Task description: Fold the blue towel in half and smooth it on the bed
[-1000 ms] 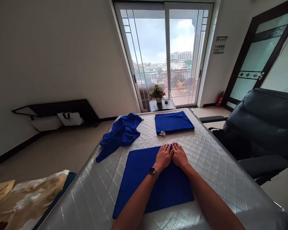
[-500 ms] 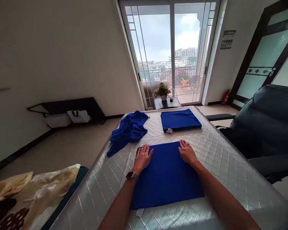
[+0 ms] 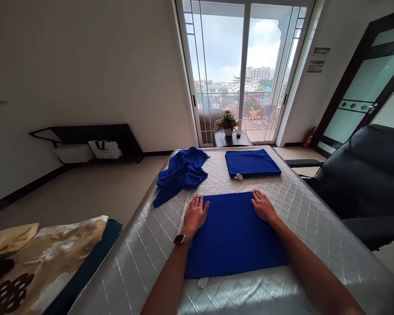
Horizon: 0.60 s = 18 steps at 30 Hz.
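A folded blue cloth [image 3: 233,234] lies flat on the quilted silver mattress [image 3: 302,218] in front of me. My left hand [image 3: 195,213] rests flat on its far left corner, fingers stretched out, a watch on the wrist. My right hand [image 3: 263,205] lies flat on the far right corner, fingers spread. Further away a second blue cloth [image 3: 252,162] lies neatly folded. To its left a crumpled blue cloth [image 3: 180,173] is heaped near the mattress's left edge.
A dark padded chair [image 3: 367,170] stands close on the right. A patterned beige pillow [image 3: 29,258] lies at the lower left. Beyond the mattress a small dark table [image 3: 231,139] with a potted plant [image 3: 227,122] stands before glass balcony doors.
My hands, together at the middle of the cloth's far edge a second ago, slid apart to its two far corners. The view shifted slightly to the left.
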Each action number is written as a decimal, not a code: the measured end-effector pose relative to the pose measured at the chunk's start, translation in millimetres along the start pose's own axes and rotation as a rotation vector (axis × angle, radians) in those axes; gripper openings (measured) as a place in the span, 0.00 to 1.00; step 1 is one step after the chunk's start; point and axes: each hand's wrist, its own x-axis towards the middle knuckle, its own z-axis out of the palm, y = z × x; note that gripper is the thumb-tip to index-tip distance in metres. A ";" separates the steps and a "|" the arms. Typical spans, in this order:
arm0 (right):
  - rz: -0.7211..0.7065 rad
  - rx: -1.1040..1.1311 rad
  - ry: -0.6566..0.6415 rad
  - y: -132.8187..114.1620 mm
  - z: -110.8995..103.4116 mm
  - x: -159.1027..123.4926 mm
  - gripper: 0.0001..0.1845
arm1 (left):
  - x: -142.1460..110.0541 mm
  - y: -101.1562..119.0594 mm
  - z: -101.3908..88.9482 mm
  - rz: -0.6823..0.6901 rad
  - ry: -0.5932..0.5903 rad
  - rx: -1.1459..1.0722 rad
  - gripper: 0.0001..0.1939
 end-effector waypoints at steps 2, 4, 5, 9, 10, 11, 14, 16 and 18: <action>0.001 -0.001 0.006 0.8 1.4 0.4 0.35 | -1.6 0.2 -1.5 -0.013 0.003 -0.001 0.39; 0.001 -0.002 0.012 1.3 2.8 0.7 0.35 | -2.2 0.8 -2.5 -0.017 -0.003 -0.002 0.40; 0.000 -0.002 0.014 1.5 3.5 0.9 0.35 | -2.2 1.0 -2.6 -0.017 -0.004 -0.002 0.40; -0.002 0.002 0.015 1.9 4.2 1.3 0.35 | -1.4 1.2 -1.3 -0.006 0.011 0.004 0.40; -0.001 0.002 0.013 1.9 3.9 1.3 0.35 | -1.3 1.2 -0.8 -0.003 0.016 0.007 0.41; 0.000 0.004 0.011 1.9 3.4 1.3 0.35 | -1.2 1.1 -0.5 0.000 0.017 0.010 0.41; 0.004 0.016 0.003 1.3 1.2 0.8 0.35 | -1.1 1.0 -0.1 -0.004 0.011 0.007 0.42; 0.005 0.026 -0.002 0.4 -0.4 0.4 0.35 | -0.9 0.7 -0.1 -0.011 0.003 0.001 0.42; 0.004 0.037 -0.003 -0.6 -1.8 -0.1 0.36 | -0.4 0.2 -0.1 -0.014 -0.004 0.001 0.42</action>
